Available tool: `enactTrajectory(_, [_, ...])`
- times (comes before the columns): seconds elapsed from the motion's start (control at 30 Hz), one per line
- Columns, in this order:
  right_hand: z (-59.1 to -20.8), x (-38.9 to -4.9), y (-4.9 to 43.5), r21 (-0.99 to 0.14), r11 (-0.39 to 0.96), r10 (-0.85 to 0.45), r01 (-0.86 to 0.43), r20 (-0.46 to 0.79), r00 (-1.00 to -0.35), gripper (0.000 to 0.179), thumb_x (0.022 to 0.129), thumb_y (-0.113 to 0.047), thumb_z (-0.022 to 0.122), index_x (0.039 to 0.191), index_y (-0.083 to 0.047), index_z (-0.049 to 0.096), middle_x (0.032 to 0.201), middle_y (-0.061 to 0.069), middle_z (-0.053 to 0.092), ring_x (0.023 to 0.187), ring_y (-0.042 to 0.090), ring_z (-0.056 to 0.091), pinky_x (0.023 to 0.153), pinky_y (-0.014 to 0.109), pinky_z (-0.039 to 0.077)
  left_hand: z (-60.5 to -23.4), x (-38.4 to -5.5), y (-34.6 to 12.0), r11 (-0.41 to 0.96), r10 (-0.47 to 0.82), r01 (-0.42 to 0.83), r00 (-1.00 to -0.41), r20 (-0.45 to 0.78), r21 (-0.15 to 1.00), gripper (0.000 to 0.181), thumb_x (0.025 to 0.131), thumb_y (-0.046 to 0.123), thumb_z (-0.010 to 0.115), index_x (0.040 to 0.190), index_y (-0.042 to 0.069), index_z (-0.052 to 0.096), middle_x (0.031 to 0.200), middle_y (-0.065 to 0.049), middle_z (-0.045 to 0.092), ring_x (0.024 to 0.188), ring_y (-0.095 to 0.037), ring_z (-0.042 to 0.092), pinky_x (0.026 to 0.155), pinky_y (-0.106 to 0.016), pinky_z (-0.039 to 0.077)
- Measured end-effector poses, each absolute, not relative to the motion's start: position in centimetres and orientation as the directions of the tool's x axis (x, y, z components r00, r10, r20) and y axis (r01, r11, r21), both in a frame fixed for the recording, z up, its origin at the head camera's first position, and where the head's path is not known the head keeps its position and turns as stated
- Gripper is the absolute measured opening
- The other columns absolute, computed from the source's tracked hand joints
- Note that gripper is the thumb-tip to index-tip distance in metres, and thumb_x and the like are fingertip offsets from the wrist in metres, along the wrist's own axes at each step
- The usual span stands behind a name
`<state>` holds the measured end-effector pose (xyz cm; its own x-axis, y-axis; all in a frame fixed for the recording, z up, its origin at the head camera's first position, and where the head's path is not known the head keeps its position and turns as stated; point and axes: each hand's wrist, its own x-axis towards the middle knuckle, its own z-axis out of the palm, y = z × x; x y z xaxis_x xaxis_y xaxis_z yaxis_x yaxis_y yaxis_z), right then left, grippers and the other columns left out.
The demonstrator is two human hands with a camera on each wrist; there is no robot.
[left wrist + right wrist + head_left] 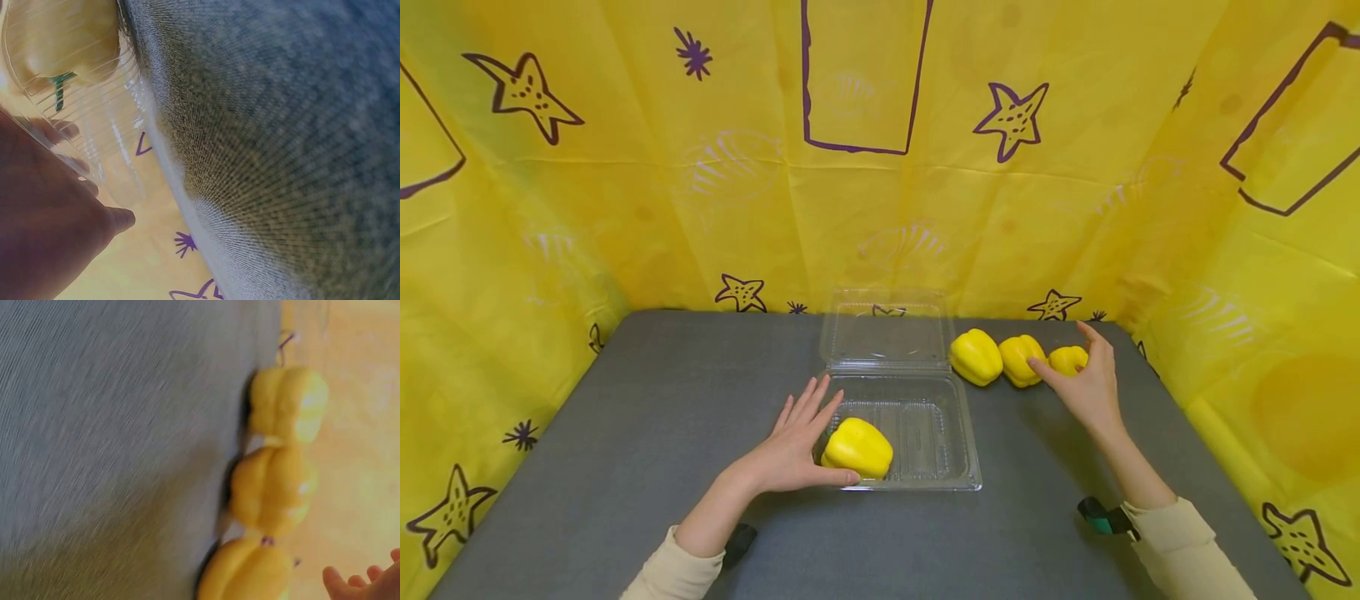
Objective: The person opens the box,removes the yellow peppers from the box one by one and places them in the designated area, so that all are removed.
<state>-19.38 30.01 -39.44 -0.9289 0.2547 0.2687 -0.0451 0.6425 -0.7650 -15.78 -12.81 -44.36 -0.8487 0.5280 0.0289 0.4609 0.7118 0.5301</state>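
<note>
A clear plastic clamshell container [972, 433] lies on the table with its lid [887, 337] folded back. One yellow bell pepper [857, 448] sits in the front left of its tray; the left wrist view shows that pepper [69, 37] with its green stem through the plastic. My left hand [790, 450] rests at the container's left side, fingers straight, thumb along the front rim. Three more bell peppers stand in a row to the right: a near one [976, 357], a middle one [1021, 360] and a far right one [1066, 360]. Above the last, my right hand [1093, 387] spreads thumb and fingers, apparently gripping nothing.
A dark grey cloth covers the table [647, 450]. Yellow curtains [880, 208] with purple starfish drawings hang behind and on both sides, close to the table's back edge. A dark strap [1105, 518] hangs at the right wrist.
</note>
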Motion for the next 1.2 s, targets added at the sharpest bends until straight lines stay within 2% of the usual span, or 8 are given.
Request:
enactTrajectory(0.17, [-38.6,-18.8,27.8,-0.784,0.612,0.178,-0.102,0.263,-0.948,0.096,0.081,-0.038,0.080,0.153,-0.011,0.022,0.150,0.020,0.025,0.131,0.037,0.030,0.099,0.058,0.040,-44.3,-15.7,-12.8,0.714,0.527,0.459,-0.849,0.025,0.528,0.119,0.070,0.078,0.065,0.157,0.010,0.018,0.163,-0.009,-0.008,0.148,-0.029,-0.010,0.113,-0.062,-0.001])
enactTrajectory(0.37, [-38.1,-18.1,25.4,-0.829,0.524,0.048,-0.198,0.261,-0.964,0.097,0.080,-0.024,0.082,0.154,-0.011,0.021,0.152,0.014,0.024,0.136,0.035,0.027,0.098,0.057,0.042,-44.3,-15.7,-12.7,0.712,0.529,0.462,-0.848,0.028,0.529,0.119,0.071,0.077,0.065,0.157,0.009,0.018,0.163,-0.008,-0.008,0.148,-0.029,-0.010,0.113,-0.062,-0.001])
enactTrajectory(0.47, [-37.9,-17.7,24.1,-0.840,0.494,-0.010,-0.226,0.254,-0.967,0.098,0.078,-0.020,0.084,0.154,-0.016,0.022,0.151,0.014,0.025,0.137,0.035,0.027,0.098,0.057,0.043,-44.3,-15.7,-12.7,0.711,0.529,0.456,-0.848,0.020,0.536,0.119,0.071,0.077,0.066,0.157,0.010,0.018,0.163,-0.007,-0.009,0.148,-0.028,-0.011,0.113,-0.061,-0.003])
enactTrajectory(0.7, [-38.0,-16.9,21.3,-0.839,0.484,-0.100,-0.248,0.229,-0.968,0.095,0.077,-0.027,0.085,0.151,-0.024,0.027,0.151,0.011,0.026,0.138,0.031,0.029,0.099,0.053,0.044,-44.2,-15.6,-12.8,0.715,0.523,0.445,-0.852,0.010,0.539,0.118,0.071,0.075,0.068,0.157,0.011,0.018,0.163,-0.006,-0.009,0.148,-0.027,-0.011,0.113,-0.061,-0.003])
enactTrajectory(1.2, [-39.1,-15.8,17.5,-0.874,0.381,-0.276,-0.301,0.203,-0.939,0.093,0.075,-0.022,0.086,0.150,-0.022,0.030,0.154,0.004,0.027,0.137,0.034,0.031,0.096,0.052,0.047,-44.4,-15.8,-12.8,0.718,0.523,0.447,-0.852,0.010,0.533,0.119,0.070,0.077,0.066,0.157,0.011,0.017,0.163,-0.006,-0.009,0.148,-0.027,-0.012,0.113,-0.061,-0.004])
